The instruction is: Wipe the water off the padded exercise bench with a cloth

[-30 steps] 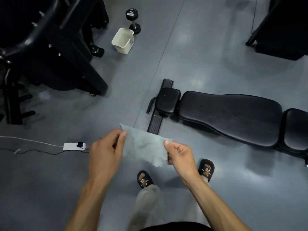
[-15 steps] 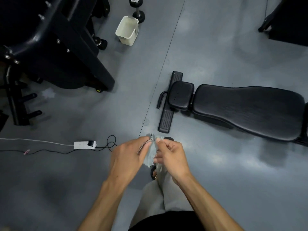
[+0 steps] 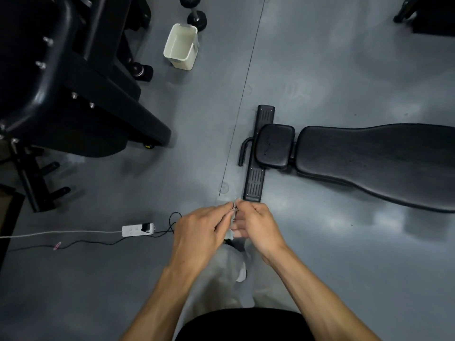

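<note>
Cloth, spread a second ago, now folded small, pinched between left hand and right hand; bench at two o'clock unwiped.

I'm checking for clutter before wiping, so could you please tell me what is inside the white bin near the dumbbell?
The white bin shows only bare inner walls and floor; nothing visible inside. Its near inner wall is hidden by the rim.

White bin beside dumbbell
</note>
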`<state>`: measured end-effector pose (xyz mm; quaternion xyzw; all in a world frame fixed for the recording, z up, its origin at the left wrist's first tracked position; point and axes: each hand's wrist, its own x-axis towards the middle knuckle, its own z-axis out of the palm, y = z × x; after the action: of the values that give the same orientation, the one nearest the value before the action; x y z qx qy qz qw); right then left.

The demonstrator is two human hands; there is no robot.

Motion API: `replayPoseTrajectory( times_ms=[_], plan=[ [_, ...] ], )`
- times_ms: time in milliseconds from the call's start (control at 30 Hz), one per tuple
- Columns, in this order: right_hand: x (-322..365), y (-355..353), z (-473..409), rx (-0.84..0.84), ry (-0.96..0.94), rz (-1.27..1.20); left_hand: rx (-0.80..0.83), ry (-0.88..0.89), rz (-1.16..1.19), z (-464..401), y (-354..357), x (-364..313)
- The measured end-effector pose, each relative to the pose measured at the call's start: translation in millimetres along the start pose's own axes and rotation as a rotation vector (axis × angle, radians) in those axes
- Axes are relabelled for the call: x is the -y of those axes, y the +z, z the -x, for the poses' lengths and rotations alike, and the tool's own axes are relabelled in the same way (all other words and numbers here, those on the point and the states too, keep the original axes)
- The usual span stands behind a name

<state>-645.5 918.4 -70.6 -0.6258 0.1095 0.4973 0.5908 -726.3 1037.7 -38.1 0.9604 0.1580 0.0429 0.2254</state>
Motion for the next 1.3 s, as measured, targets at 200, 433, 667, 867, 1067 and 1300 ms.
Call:
replayPoseTrajectory(
  times_ms=[200,433,667,867,1067,1300],
  plan=[
    [11,14,-28,-0.131,-0.108,0.067,0.266,-0.012,0.181,-33,-3,28],
    [11,49,-64,-0.212,-0.15,0.217,0.256,-0.541,0.762,-65,12,133],
    [-8,96,-111,-0.205,-0.153,0.045,0.777,-0.89,1.241,-95,43,214],
    [-62,96,-178,-0.423,-0.129,-0.063,0.485,-0.653,0.783,-109,109,235],
    [-122,67,-278,-0.438,-0.094,-0.217,0.435,-0.594,0.649,-131,228,269],
    [-200,-5,-401,-0.433,-0.048,-0.249,0.743,-0.591,0.844,-169,362,332]
  ],
)
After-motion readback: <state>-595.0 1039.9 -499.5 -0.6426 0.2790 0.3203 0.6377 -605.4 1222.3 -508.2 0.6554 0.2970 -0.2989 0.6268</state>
